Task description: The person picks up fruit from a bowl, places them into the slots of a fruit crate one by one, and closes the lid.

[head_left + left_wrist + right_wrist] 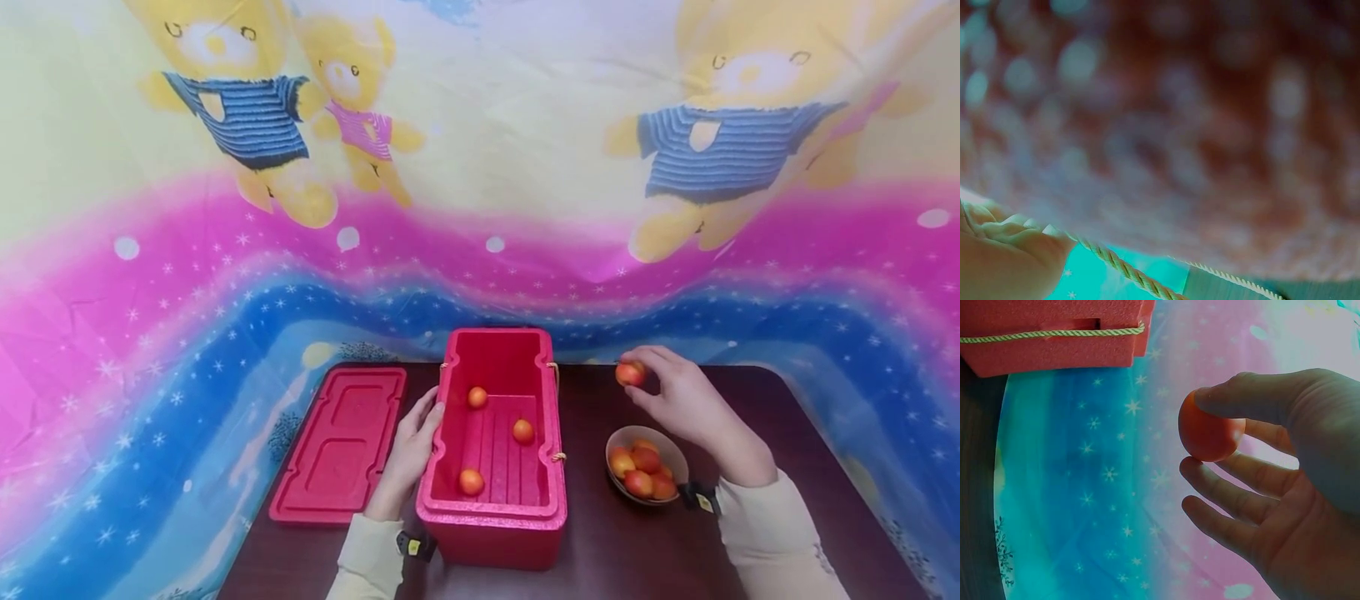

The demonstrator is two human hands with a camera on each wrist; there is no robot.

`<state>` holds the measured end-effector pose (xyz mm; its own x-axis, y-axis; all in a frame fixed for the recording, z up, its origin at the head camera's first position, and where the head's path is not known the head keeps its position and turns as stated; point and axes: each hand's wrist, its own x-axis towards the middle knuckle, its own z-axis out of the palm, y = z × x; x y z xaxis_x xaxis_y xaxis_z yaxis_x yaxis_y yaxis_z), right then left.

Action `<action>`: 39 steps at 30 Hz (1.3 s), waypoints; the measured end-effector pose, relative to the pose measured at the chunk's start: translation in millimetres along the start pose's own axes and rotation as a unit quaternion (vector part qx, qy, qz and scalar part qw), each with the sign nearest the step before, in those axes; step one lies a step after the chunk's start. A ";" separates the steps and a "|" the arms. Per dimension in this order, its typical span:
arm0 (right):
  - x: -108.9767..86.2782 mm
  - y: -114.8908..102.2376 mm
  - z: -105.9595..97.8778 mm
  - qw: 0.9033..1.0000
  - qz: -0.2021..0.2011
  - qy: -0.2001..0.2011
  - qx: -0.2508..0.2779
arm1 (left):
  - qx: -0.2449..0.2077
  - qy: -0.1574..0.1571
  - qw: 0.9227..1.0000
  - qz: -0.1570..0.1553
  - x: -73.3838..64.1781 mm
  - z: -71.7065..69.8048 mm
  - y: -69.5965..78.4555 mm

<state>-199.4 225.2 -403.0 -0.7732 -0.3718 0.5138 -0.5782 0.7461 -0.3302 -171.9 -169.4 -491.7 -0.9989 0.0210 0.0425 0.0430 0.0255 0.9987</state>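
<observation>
Pinched between the thumb and fingers of my right hand [675, 396] is a small round orange-red fruit [630, 373], raised above the table to the right of the box. The right wrist view shows the thumb on top of the fruit [1210, 431], with two other fingers extended below. A red foam box [491, 533] stands without its lid in the middle. Inside it lie three similar fruits, one of them the fruit [472, 482] at the near end. My left hand [408, 446] rests against the box's left side, fingers near the rim.
Near my right wrist, a bowl [611, 479] holds several more fruits [639, 483]. The red lid [341, 442] lies flat on the dark table [600, 558] at left. Yellow rope handles [1054, 334] run along the box's sides. A printed cloth [525, 283] hangs behind the table.
</observation>
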 end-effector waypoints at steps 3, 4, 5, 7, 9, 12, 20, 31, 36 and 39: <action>3.6 -2.7 -0.1 1.000 -0.001 0.000 0.004 | -0.004 -0.002 1.000 0.002 0.4 -0.4 0.6; 4.6 -3.7 0.1 1.000 0.000 -0.001 0.005 | -0.006 -0.003 1.000 0.002 0.7 -0.7 0.5; 5.4 -4.6 0.2 1.000 0.002 -0.002 0.006 | -0.009 -0.003 1.000 0.001 0.9 -0.9 0.4; 6.6 -5.9 1.1 1.000 0.008 -0.008 0.010 | -0.010 -0.005 1.000 0.000 0.5 -1.2 0.1; 7.6 -7.0 2.0 1.000 0.009 -0.009 0.013 | -0.009 -0.005 1.000 -0.001 -0.3 -1.1 -0.3; 9.4 -8.2 3.1 1.000 0.007 -0.010 0.017 | -0.005 -0.003 1.000 -0.001 -0.5 -1.0 -1.1; 15.6 -12.5 0.4 0.999 0.010 -0.022 0.026 | -0.005 -0.003 1.000 -0.001 -0.4 -1.5 -1.2; 24.0 -13.1 1.8 1.000 -0.010 -0.011 0.022 | -0.004 -0.003 1.000 -0.001 0.0 -0.8 -0.8; 27.2 -14.0 2.3 0.999 -0.022 -0.006 0.023 | -0.004 -0.003 1.000 0.000 -0.3 -0.7 -0.3; 28.4 -15.0 2.7 0.999 -0.029 -0.004 0.023 | -0.003 -0.002 1.000 -0.002 -0.4 -0.5 -0.3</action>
<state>-213.3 202.0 -385.5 -0.7405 -0.4180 0.5263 -0.6326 0.6979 -0.3357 -171.5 -169.9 -491.9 -0.9990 0.0252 0.0376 0.0381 0.0202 0.9991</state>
